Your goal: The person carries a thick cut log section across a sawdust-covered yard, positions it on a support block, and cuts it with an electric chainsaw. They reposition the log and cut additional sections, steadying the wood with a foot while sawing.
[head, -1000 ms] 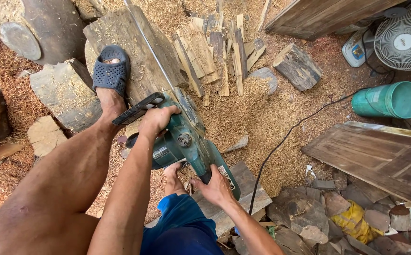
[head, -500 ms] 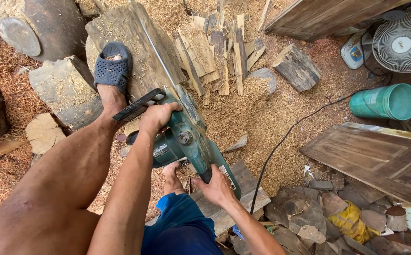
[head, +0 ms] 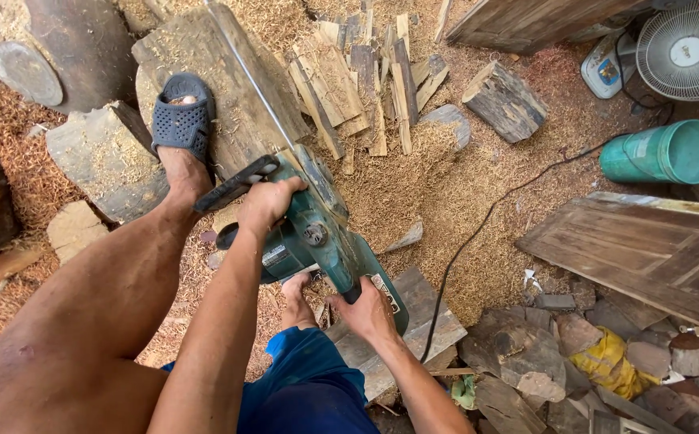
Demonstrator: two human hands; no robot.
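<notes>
1. Head view: the log (head: 205,88) lies where it did a second ago, slanting up to the left across the sawdust (head: 446,185). The left foot (head: 182,120), in a blue sandal, stays planted on it.
2. The saw (head: 317,233), green and corded, has barely shifted. Its bar (head: 253,88) runs along the top of the log as before, so the cut looks in progress rather than finished. I cannot tell how deep it sits.
3. The left hand (head: 265,205) keeps its hold, fingers (head: 285,189) clamped over the black front handle.
4. The right hand (head: 365,309) is likewise unchanged, fingers closed round the rear grip, close to the knee.
5. Around them, largest first:
   - a wooden door panel (head: 647,249) lies flat at right, well apart from the saw;
   - a dark round trunk (head: 52,48) lies at upper left, with a sawn block (head: 104,157) just beside the log;
   - broken rubble (head: 574,362) is heaped at lower right;
   - split slats (head: 357,80) are piled just past the log's right side, near the line of the bar;
   - a fan (head: 687,48) and a green bucket (head: 663,153) on its side sit at far right;
   - a short chunk (head: 504,100) lies beyond the slats.
6. Underfoot, the right foot (head: 295,293) rests by a plank (head: 414,321), directly below the saw body.
7. The cord (head: 478,233) trails from the rear of the saw across the sawdust towards the fan, passing beside the plank and near the right foot, where it could snag.
</notes>
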